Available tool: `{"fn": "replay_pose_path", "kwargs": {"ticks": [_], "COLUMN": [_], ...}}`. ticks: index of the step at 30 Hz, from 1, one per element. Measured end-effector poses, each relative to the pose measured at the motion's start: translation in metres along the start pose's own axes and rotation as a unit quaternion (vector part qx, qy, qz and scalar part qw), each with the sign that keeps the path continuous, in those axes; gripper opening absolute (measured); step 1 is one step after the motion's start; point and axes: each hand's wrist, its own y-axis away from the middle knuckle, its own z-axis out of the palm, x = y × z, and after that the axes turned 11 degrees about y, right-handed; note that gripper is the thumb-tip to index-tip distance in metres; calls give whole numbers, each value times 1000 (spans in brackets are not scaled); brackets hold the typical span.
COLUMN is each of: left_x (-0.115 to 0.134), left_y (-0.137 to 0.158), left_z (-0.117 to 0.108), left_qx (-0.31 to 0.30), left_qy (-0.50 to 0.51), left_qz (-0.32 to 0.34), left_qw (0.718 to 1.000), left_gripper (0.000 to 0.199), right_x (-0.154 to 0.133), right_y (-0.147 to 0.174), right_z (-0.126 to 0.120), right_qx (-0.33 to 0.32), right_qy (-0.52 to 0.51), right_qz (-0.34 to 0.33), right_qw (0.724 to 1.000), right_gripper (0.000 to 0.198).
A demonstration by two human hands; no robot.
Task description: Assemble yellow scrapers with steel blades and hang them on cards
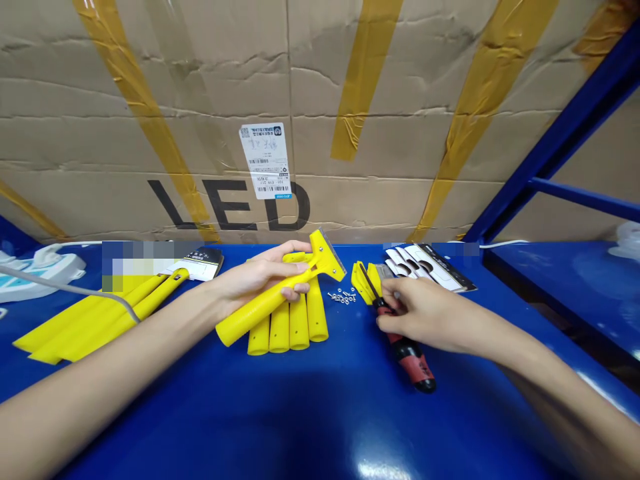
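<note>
My left hand is wrapped round a yellow scraper, its wide head with small screws tilted up to the right. Beneath it, several yellow tube handles lie side by side on the blue table. My right hand grips a screwdriver with a red and black handle, its shaft pointing up and left. By that shaft sit small yellow plastic parts, partly hidden by my fingers. A loose cluster of small screws and nuts lies between my hands.
At left, more long yellow pieces lie beside a printed card and a white power strip, with a grey cable across them. Black-and-white cards are at back right. A large taped cardboard box stands behind the blue table.
</note>
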Motion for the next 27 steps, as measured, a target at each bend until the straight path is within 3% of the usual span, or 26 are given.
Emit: {"fn": "replay_pose_path", "kwargs": {"ticks": [5, 9, 12, 18, 27], "left_x": [-1, 0, 2, 4, -1], "left_y": [5, 14, 19, 17, 18], "left_z": [0, -5, -8, -13, -7], "left_qx": [17, 38, 43, 74, 62], "left_qy": [25, 46, 45, 51, 49], "left_qz": [20, 39, 52, 70, 59], "left_qw": [999, 997, 997, 994, 995], "left_gripper": [29, 33, 30, 31, 31], "right_x": [7, 15, 20, 27, 28], "right_y": [8, 16, 17, 15, 14], "right_z": [-19, -12, -3, -1, 3], "right_qx": [56, 57, 114, 238, 203], "right_qy": [-221, -315, -298, -220, -189], "right_qz": [-23, -54, -66, -85, -82], "right_qw": [973, 946, 946, 942, 957], "right_gripper": [18, 26, 42, 24, 29]}}
